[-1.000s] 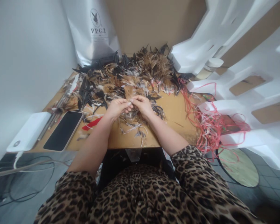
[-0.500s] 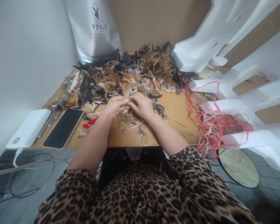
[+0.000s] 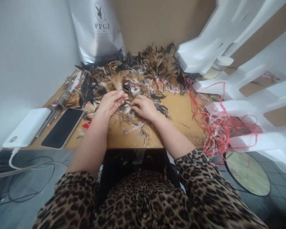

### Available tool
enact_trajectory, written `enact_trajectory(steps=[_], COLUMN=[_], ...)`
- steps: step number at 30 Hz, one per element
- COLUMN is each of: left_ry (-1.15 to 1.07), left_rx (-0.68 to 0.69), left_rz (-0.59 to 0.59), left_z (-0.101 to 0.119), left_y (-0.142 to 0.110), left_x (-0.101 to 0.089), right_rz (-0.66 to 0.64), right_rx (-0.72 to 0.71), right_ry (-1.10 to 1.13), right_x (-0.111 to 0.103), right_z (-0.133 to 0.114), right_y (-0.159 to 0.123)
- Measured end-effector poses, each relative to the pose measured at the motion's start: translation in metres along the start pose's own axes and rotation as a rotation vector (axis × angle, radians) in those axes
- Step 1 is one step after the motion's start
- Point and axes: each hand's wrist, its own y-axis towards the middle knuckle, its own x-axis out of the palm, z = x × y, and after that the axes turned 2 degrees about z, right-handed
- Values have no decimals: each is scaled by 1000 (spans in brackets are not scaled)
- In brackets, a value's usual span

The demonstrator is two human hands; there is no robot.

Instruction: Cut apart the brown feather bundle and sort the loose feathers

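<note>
Tuft (image 3: 116,81) of tan feathers is in the left hand (image 3: 111,102), its base pinched between thumb and fingers, its tips fanning toward twelve o'clock over the pile (image 3: 131,71). The right hand (image 3: 145,107) is at three o'clock from the left, well clear of the tuft, its fingers bent and close together over pale scraps (image 3: 134,128); whether they pinch anything, I cannot tell. From the middle of the worktop (image 3: 180,109), with twelve pointing away from the person, the brown and black pile spreads from ten to one o'clock, and the silver bag (image 3: 98,35) stands behind it at eleven. The phone (image 3: 62,128) lies flat at eight, with the white power bank (image 3: 27,128) farther out, a cable (image 3: 13,156) running from its near end. A red piece (image 3: 86,125) shows beside the left forearm. Red strings (image 3: 216,127) tangle between three and four, partly over white foam (image 3: 255,140). A jar (image 3: 222,61) is at two, and a round panel (image 3: 249,173) is lower down at four.
</note>
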Motion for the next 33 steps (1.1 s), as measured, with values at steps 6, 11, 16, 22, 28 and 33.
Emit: enact_trajectory(steps=[6,11,16,22,28,33], left_ry=[29,54,136,172,95,101], left_rx=[-24,5,61,90,99,85], left_rz=[-42,-51,-33,-115,-52,-16], left_z=[-3,-1,0,-2,-5,-7], left_y=[0,-1,-4,-8,-1,1], left_x=[1,-1,1,8,4,4], right_rz=[-67,124,153,117,154,232], right_rx=[-21,84,287,265,413,518], right_ry=[-156,124,534,489,898,1086], right_x=[19,22,15,15,9,2], right_z=[-4,5,14,10,6,5], right_y=[6,10,10,9,12,15])
